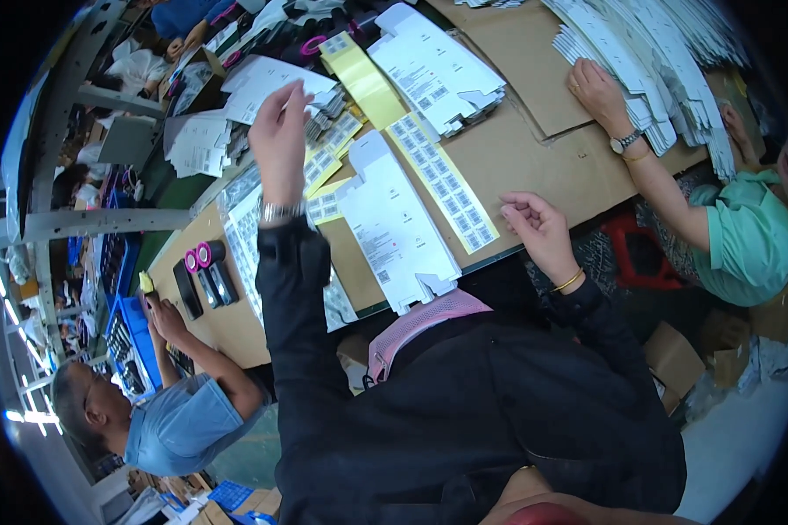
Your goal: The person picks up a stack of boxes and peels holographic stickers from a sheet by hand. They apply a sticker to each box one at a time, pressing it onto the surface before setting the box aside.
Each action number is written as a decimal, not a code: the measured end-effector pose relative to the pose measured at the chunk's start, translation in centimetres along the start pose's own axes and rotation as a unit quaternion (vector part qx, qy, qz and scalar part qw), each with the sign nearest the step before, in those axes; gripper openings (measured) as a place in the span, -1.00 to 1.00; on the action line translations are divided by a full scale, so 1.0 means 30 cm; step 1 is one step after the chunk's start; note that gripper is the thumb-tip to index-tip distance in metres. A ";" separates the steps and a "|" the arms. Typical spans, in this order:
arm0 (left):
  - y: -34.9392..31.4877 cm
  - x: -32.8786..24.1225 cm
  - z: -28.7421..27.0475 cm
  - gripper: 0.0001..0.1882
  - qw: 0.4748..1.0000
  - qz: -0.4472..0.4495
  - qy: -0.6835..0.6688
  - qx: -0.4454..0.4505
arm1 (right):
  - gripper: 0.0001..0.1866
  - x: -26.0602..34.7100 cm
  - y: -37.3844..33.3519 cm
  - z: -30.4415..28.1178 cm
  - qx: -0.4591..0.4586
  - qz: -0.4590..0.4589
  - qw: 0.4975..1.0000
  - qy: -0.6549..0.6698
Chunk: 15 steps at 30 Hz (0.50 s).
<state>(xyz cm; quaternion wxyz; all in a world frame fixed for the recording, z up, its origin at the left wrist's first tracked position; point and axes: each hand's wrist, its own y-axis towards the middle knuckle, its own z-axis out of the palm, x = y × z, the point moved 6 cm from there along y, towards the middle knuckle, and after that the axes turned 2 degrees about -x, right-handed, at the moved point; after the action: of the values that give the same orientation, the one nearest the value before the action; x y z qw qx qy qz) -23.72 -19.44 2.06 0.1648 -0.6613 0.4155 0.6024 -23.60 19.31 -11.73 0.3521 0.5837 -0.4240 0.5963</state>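
Observation:
My left hand (280,127) is raised over the left side of the table, near a stack of flat white cartons (326,103). Its fingers are loosely bent and slightly apart, with nothing seen in them. Close to the table's front edge, my right hand (543,234) has thumb and fingertips drawn together; whatever may be between them is too small to tell. In front of me lies a flat, unfolded white carton (392,219) with small print. To its right is a long yellow-edged sheet of printed labels (444,184), between the carton and my right hand.
Yellow backing strip (363,83) and more flat cartons (438,74) lie farther back. Stacked cartons (617,57) fill the far right, where a co-worker's hand (597,92) rests. At left, dark devices (208,278) lie near another person (184,420). A red stool (643,254) stands below the table.

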 end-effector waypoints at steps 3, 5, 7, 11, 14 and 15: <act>-0.238 -0.034 -0.244 -0.77 0.998 0.002 0.009 -0.061 | -0.76 0.030 0.013 0.086 0.056 -0.006 0.998 0.003; -0.399 0.010 -0.361 -0.78 0.992 -0.018 0.075 -0.104 | -0.78 0.062 0.014 0.121 0.067 -0.024 0.997 -0.017; -0.572 0.051 -0.474 -0.78 0.978 -0.045 0.145 -0.146 | -0.79 0.072 -0.007 0.169 0.094 -0.025 0.995 -0.022; -0.835 0.116 -0.578 -0.56 0.925 -0.095 0.339 -0.144 | -0.82 0.143 -0.020 0.236 0.100 -0.109 0.986 -0.078; -0.924 0.116 -0.567 -0.39 0.864 -0.010 0.489 -0.116 | -0.83 0.196 -0.053 0.325 0.139 -0.157 0.969 -0.129; -0.929 0.141 -0.580 -0.29 0.861 -0.034 0.491 -0.127 | -0.83 0.202 -0.059 0.342 0.141 -0.157 0.969 -0.132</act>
<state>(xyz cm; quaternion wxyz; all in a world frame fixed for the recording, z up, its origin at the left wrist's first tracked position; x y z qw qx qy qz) 8.30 -16.68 -5.94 -0.1255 -0.9001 0.3401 0.2415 -18.34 10.15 -5.96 0.2968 0.7598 -0.2816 0.5052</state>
